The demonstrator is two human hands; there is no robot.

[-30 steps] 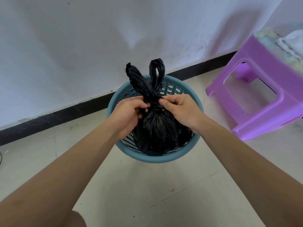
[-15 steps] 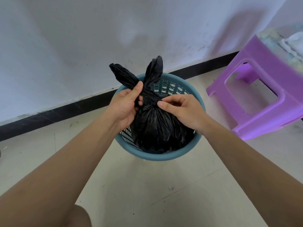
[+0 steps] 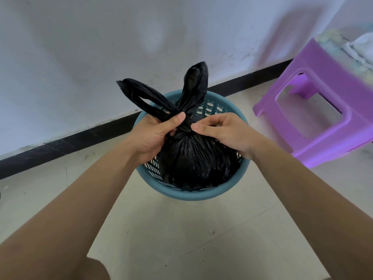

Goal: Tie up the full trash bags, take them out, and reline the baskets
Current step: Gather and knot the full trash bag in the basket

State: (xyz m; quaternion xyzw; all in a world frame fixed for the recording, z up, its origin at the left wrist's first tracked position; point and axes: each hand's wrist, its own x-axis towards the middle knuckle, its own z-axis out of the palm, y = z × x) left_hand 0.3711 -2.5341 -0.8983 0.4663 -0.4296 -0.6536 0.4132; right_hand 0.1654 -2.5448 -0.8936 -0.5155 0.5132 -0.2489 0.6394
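A full black trash bag (image 3: 193, 158) sits inside a round teal basket (image 3: 191, 194) on the floor by the wall. Its neck is gathered into a knot, and two handle loops stick up, one leaning left, one upright. My left hand (image 3: 155, 134) grips the base of the left loop at the knot, thumb pressed over it. My right hand (image 3: 220, 131) pinches the right side of the knot with thumb and curled fingers. The bag's lower part is hidden by the basket wall.
A purple plastic stool (image 3: 323, 110) stands right of the basket, with a pale cloth (image 3: 361, 47) on its top. A white wall with a black baseboard (image 3: 60, 144) runs just behind. Pale floor tiles (image 3: 201, 239) stretch toward me.
The handle loops have spread apart, the left one swinging out to the left. My left hand shifted its hold up onto the knot, and the knot looks drawn tighter.
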